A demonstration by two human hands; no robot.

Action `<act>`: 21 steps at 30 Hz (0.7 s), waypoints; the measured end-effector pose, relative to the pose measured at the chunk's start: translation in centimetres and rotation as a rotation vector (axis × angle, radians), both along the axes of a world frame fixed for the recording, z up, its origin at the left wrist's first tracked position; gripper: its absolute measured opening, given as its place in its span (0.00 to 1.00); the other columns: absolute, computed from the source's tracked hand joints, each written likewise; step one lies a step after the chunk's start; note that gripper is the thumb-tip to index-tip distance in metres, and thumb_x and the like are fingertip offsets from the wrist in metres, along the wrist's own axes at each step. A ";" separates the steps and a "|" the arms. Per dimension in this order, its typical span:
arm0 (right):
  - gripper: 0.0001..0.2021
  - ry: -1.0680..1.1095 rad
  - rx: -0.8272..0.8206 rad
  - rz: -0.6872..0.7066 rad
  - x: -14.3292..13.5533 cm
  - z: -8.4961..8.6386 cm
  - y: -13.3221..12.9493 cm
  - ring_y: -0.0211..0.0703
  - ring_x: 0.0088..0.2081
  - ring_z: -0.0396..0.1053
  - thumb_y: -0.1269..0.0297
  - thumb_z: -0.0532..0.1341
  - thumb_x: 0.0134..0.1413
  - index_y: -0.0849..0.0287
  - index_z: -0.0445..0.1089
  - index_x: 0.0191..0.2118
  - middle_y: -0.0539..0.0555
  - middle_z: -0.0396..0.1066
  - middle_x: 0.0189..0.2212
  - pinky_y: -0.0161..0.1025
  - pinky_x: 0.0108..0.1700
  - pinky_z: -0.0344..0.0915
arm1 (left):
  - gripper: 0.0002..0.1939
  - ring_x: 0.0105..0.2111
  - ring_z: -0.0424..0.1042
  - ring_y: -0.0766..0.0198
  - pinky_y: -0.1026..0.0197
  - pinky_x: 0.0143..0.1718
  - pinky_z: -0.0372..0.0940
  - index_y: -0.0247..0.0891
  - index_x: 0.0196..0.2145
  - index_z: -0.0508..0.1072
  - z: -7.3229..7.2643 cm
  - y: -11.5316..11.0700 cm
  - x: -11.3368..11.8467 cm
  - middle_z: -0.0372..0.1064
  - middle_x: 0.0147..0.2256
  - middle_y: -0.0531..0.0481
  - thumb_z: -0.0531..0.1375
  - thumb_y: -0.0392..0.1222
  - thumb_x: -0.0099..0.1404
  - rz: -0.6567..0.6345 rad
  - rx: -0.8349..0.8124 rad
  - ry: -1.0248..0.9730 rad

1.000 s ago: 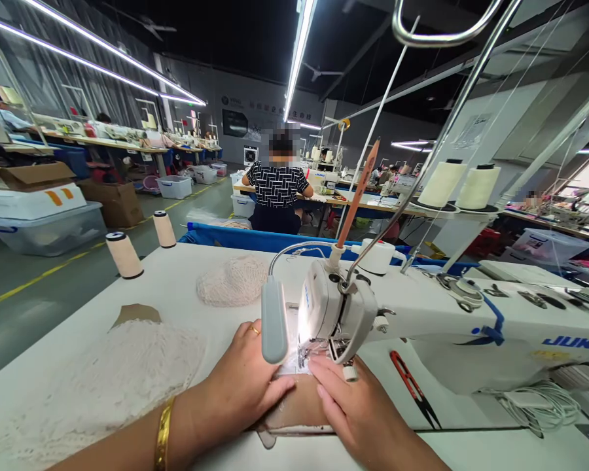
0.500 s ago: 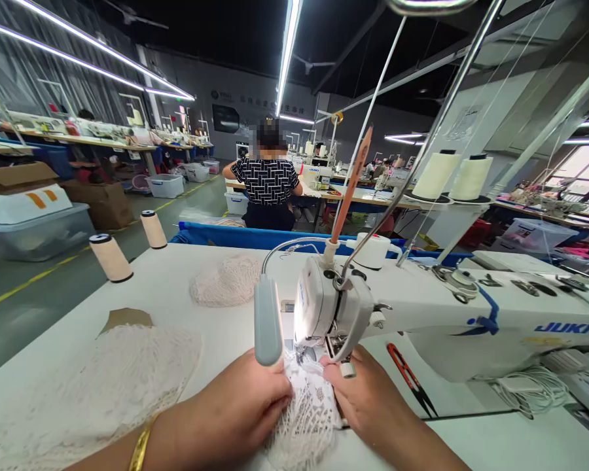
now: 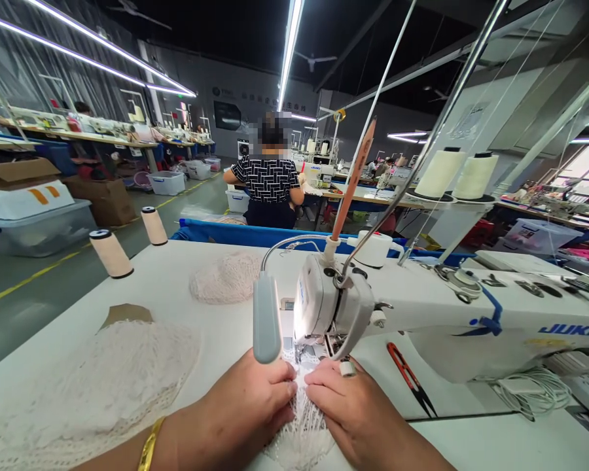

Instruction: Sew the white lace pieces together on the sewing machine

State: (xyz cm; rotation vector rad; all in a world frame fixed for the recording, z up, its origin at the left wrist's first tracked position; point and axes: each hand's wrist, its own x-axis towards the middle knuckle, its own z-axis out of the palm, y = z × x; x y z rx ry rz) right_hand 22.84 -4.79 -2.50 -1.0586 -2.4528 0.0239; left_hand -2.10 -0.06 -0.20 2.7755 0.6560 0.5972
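White lace fabric (image 3: 305, 425) runs under the needle area of a white sewing machine (image 3: 314, 301). On its left side my left hand (image 3: 262, 396), with a gold bracelet at the wrist, has its fingers closed on the lace. My right hand (image 3: 341, 399) grips the lace from the right, fingertips close to the presser foot. Both thumbs are near each other just in front of the needle. A grey lamp (image 3: 267, 320) shines on the work and hides part of my left hand's top edge. Further left lies a larger pile of white lace (image 3: 112, 379).
Red-handled thread snips (image 3: 410, 376) lie right of the needle area. A smaller lace piece (image 3: 226, 278) and two thread cones (image 3: 110, 254) are on the table's left side. Coiled cable (image 3: 535, 389) sits at right. A person in a patterned top (image 3: 267, 180) sits ahead.
My right hand has shifted left and its fingers have come closer to my left hand over the lace. Less lace shows between my hands. The view has tilted slightly.
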 end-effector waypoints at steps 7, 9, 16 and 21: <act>0.18 -0.011 0.042 -0.023 0.0 -0.1 0.2 0.52 0.43 0.74 0.79 0.58 0.62 0.52 0.76 0.50 0.55 0.81 0.42 0.45 0.48 0.71 | 0.05 0.43 0.77 0.50 0.48 0.47 0.71 0.40 0.42 0.79 0.1 0.2 -0.1 0.80 0.43 0.46 0.64 0.33 0.72 0.019 0.013 0.025; 0.19 -0.012 0.047 -0.041 0.0 0.0 0.2 0.52 0.44 0.74 0.80 0.58 0.60 0.52 0.76 0.51 0.55 0.81 0.44 0.46 0.49 0.71 | 0.04 0.43 0.77 0.50 0.49 0.48 0.71 0.40 0.41 0.78 0.2 0.3 0.0 0.80 0.43 0.46 0.64 0.32 0.72 0.034 0.027 0.010; 0.24 0.044 0.079 -0.063 0.0 0.4 0.2 0.52 0.44 0.75 0.83 0.58 0.53 0.54 0.76 0.51 0.54 0.81 0.50 0.45 0.45 0.72 | 0.10 0.41 0.75 0.55 0.54 0.44 0.70 0.42 0.40 0.77 0.6 -0.1 0.1 0.77 0.38 0.46 0.58 0.29 0.74 -0.017 0.081 -0.058; 0.22 0.034 0.109 -0.087 -0.1 0.4 0.3 0.52 0.42 0.73 0.83 0.57 0.57 0.54 0.76 0.50 0.53 0.82 0.50 0.45 0.44 0.72 | 0.09 0.39 0.74 0.54 0.53 0.43 0.70 0.41 0.39 0.78 0.5 -0.2 0.1 0.77 0.37 0.46 0.59 0.30 0.73 -0.008 0.065 -0.015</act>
